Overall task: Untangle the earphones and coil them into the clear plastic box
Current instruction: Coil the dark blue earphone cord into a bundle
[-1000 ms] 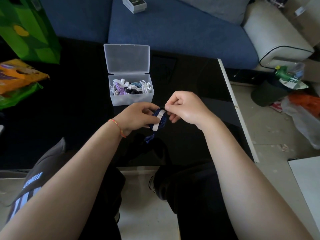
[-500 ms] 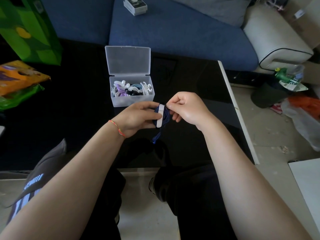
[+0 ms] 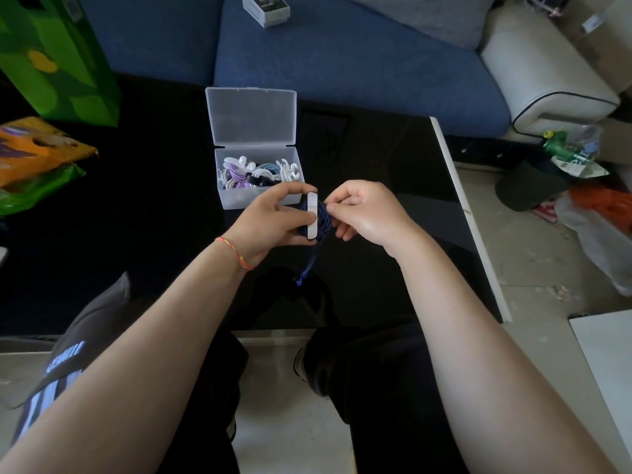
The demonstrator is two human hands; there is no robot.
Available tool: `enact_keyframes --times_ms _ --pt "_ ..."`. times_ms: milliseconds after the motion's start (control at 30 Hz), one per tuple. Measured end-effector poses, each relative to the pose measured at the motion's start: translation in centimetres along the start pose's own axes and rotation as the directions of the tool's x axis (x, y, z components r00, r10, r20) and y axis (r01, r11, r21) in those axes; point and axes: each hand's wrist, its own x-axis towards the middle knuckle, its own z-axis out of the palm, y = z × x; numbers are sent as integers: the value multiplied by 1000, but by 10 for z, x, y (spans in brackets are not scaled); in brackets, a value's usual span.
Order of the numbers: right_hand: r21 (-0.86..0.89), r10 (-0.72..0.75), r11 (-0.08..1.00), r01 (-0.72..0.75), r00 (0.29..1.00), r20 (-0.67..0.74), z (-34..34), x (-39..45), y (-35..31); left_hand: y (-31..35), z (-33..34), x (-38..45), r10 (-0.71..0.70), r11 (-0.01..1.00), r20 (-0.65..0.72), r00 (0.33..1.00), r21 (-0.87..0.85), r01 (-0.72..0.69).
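Centre frame, the left hand (image 3: 273, 220) grips a dark blue coiled earphone cord (image 3: 323, 218) banded by a white strip, while the right hand (image 3: 364, 213) pinches its edge (fingertips hidden). The clear plastic box (image 3: 236, 200) sits lid-open just above, its front corner covered by the left hand.

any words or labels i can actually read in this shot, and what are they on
None can be read outright.
Pale blue lettering on the dark garment: cut off and blurred.
Print on the small box on the sofa: too small.
Print on the orange bag: blurred.
Label on the green bottle: too small.
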Motion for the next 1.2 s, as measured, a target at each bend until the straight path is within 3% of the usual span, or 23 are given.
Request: enact_keyframes --times_ms 333,467,567,667,767,867,1000,1200 --pt "192 7 981 -25 996 93 8 5 3 0 -4 3 -21 985 -124 992 -172 -1" --pt "83 86 991 -107 970 227 23 4 6 2 -8 5 -44 950 -165 985 -312 -10" --pt "-5 86 996 -88 958 274 29 1 3 0 -12 6 -38 932 -221 975 -359 -45" --pt "19 54 998 -63 950 307 25 -3 -2 -2 -15 7 -50 927 -334 941 -367 -81" --pt "4 30 999 -33 946 322 16 -7 -8 -2 -17 6 -43 956 -423 905 -282 -86" --pt "-34 24 999 -15 965 263 6 -8 -7 -1 -15 6 -7 992 -418 908 -119 -47" --pt "-10 5 1000 -3 985 173 -2 -5 -3 -1 -12 5 12 997 -320 947 71 11" --pt "31 -27 999 25 997 72 -7 -1 1 -3 -10 3 54 960 -145 988 278 -12"
